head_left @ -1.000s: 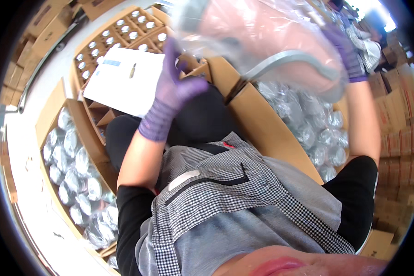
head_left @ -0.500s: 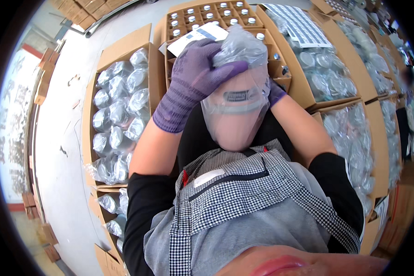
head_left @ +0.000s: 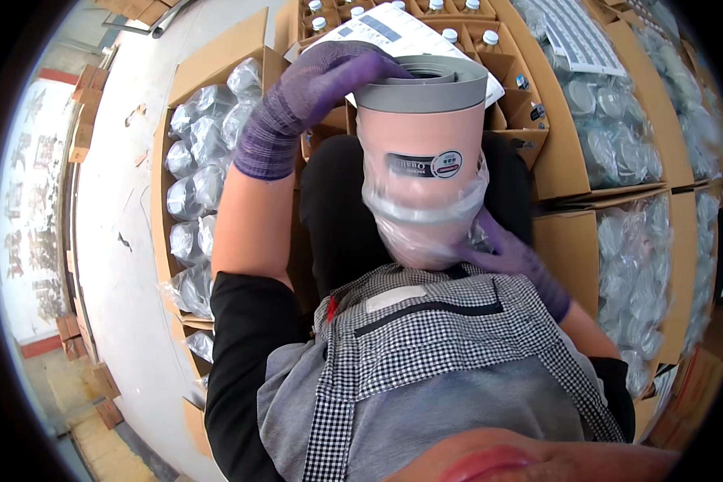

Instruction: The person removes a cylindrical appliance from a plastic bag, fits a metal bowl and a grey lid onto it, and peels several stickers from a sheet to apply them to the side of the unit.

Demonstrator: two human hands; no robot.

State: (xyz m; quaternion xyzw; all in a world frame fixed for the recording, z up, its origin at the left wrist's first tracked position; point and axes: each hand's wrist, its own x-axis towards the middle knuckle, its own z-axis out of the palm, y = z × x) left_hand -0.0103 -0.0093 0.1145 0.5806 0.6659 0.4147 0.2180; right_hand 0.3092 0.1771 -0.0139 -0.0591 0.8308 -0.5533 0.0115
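A large pink tumbler-like container [head_left: 422, 132] with a wide grey rim stands nearly upright above my lap. My left hand [head_left: 329, 84], in a purple knit glove, grips its grey top, the fingertips reaching over the edge beside the opening. A clear plastic bag [head_left: 426, 210] is bunched around the container's lower half, leaving the upper part bare. My right hand [head_left: 514, 255], gloved the same way and a little blurred, is closed on the bag and the container near its base. Some of the right fingers are hidden behind the plastic.
Ahead is a divided carton [head_left: 502, 84] of white-capped bottles, with a printed sheet [head_left: 377, 34] across it. Cartons of plastic-wrapped items stand to the left [head_left: 159, 189] and right [head_left: 570, 249]. Grey floor [head_left: 120, 265] lies at the far left.
The bag has slid down off the container's top, baring the grey rim and label. My right hand has moved from the far side down to the base; my left has shifted onto the rim.
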